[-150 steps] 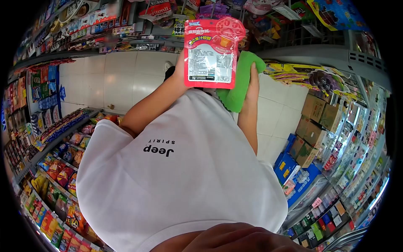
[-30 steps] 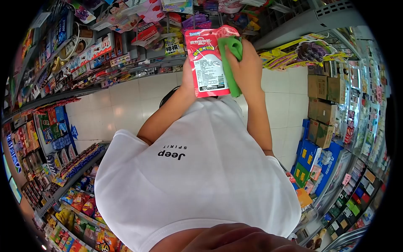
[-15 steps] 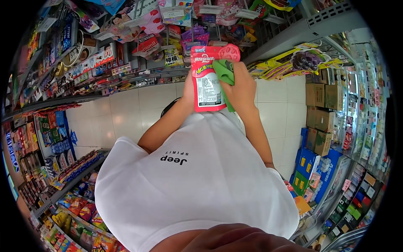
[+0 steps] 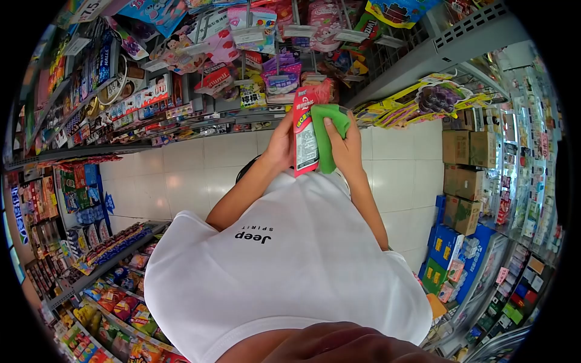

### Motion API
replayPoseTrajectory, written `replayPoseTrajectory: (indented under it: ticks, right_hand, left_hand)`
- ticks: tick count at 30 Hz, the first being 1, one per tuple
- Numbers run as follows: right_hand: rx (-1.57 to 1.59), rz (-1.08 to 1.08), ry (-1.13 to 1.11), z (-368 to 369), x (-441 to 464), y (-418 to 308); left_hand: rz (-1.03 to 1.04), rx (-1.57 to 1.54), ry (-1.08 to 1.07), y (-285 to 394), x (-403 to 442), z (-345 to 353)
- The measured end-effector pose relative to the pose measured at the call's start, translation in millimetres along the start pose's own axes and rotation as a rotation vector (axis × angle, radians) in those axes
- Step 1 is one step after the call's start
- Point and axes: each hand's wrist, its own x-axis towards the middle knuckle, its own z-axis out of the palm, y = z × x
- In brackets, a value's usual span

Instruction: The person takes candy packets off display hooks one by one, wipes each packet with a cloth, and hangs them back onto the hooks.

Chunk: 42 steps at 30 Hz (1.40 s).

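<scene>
Red pouch, in left hand, beside cloth

Pale tiled floor, grey shelving — densely stocked

The pouch is red and white, the cloth green.

This is a shop selling sweets and snacks. Candy bags hang in lines from a metal rack, price tags at its front edge; bright packets fill tiered shelves, and cartons stand stacked beside a tiled aisle.
</scene>
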Motion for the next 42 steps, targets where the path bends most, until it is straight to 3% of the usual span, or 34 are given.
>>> replayPoseTrajectory:
  ticks: [3,4,8,11,17,22,27,37,42]
  right_hand:
    - [0.4,0.208,-0.031,0,-14,1]
    - [0.482,0.297,-0.034,-2,-19,12]
    - [0.874,0.574,0.073,-11,-16,7]
    - [0.93,0.606,0.014,-27,-10,21]
    - [0.82,0.632,-0.011,-68,3,29]
    - [0.854,0.561,-0.053,-112,4,45]
    - [0.687,0.583,-0.078,-138,-5,75]
    - [0.609,0.652,0.024,-110,7,79]
    - [0.598,0.629,0.047,-81,31,65]
  left_hand:
    - [0.264,0.378,0.045,-1,9,13]
    - [0.205,0.329,0.054,0,9,10]
    - [0.199,0.714,0.156,1,24,-1]
    - [0.228,0.742,0.218,2,28,3]
    - [0.267,0.465,0.219,-14,24,17]
    - [0.522,0.395,0.413,-16,42,-11]
    - [0.686,0.434,0.457,24,61,2]
    - [0.89,0.583,0.304,86,109,-1]
    - [0.932,0.72,0.397,96,123,-5]
